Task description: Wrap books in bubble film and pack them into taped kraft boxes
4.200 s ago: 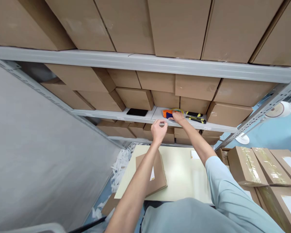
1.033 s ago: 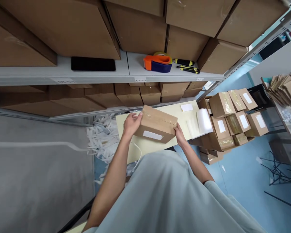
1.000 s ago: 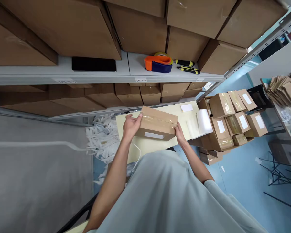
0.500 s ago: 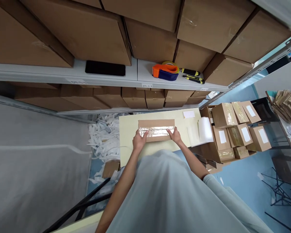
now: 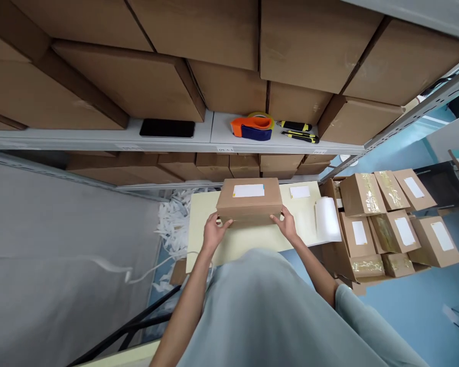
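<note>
A closed cardboard box (image 5: 248,204) is held over the pale yellow table (image 5: 202,244); a white label (image 5: 248,190) shows on its upper face. My left hand (image 5: 214,232) grips the box's near left corner, thumb on the near side and fingers partly hidden. At the near right corner, my right hand (image 5: 286,224) holds it the same way. Beyond the box's right side lies a flat white label sheet (image 5: 300,192), and a white roll (image 5: 328,219) rests at the table's right end.
A shelf (image 5: 218,133) ahead bears large boxes, a black phone (image 5: 167,128), an orange and blue tape dispenser (image 5: 252,127) and yellow-black cutters (image 5: 300,136). On the right, a big carton (image 5: 331,261) holds several taped boxes. White scraps (image 5: 174,221) lie left of the table.
The box has been turned, so its labelled face now shows instead of the taped one. Both hands have moved to its near lower corners. The view has shifted slightly.
</note>
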Demonstrator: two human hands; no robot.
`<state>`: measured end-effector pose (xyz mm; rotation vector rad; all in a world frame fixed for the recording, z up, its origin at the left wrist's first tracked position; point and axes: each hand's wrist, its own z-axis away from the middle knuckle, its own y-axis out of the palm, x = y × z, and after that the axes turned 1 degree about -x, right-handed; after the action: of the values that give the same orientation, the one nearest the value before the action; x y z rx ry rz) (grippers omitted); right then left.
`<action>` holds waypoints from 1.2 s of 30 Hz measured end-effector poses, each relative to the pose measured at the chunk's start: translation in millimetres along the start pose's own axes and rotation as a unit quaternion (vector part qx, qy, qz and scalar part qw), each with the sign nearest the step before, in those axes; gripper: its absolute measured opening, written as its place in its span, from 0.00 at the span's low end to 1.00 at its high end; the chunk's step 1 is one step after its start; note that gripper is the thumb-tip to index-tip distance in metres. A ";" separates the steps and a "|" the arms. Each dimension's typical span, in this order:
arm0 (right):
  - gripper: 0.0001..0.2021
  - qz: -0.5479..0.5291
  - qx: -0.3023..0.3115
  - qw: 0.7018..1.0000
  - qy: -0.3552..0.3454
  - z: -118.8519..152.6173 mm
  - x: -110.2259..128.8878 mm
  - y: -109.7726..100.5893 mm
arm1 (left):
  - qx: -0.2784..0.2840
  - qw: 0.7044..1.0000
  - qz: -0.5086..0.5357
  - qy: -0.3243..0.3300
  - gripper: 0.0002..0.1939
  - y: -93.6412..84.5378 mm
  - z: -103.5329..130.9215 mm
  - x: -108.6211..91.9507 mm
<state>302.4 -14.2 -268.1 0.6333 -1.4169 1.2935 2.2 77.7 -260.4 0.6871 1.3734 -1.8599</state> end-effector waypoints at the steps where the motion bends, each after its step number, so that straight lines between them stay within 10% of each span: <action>1: 0.31 0.002 -0.006 1.000 -0.018 0.0 -7.6 -5.6 | 0.002 1.000 -0.019 -0.012 0.14 5.9 1.6 4.6; 8: 0.35 0.039 0.006 0.999 0.014 15.4 -74.7 -8.8 | 0.027 0.992 -0.085 -0.093 0.06 46.6 11.9 29.3; 15: 0.28 0.189 0.082 0.978 0.025 5.4 -106.4 -43.4 | -0.008 0.993 -0.043 -0.108 0.39 46.0 2.6 39.5; 20: 0.21 0.305 0.067 0.950 0.031 -71.3 -108.4 -83.3 | -0.121 0.990 -0.067 0.004 0.35 67.0 -9.2 -10.7; 27: 0.21 0.386 0.156 0.908 0.052 -151.2 -118.5 -87.1 | -0.006 0.984 -0.063 0.165 0.24 135.9 -10.0 -108.2; 36: 0.22 0.349 0.156 0.923 0.037 -150.0 -137.1 -87.6 | 0.064 0.977 -0.065 0.192 0.22 167.0 9.6 -125.1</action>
<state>472.3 65.1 -385.4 0.2687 -1.4375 2.1128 210.8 67.4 -258.4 1.0904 1.5798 -2.0030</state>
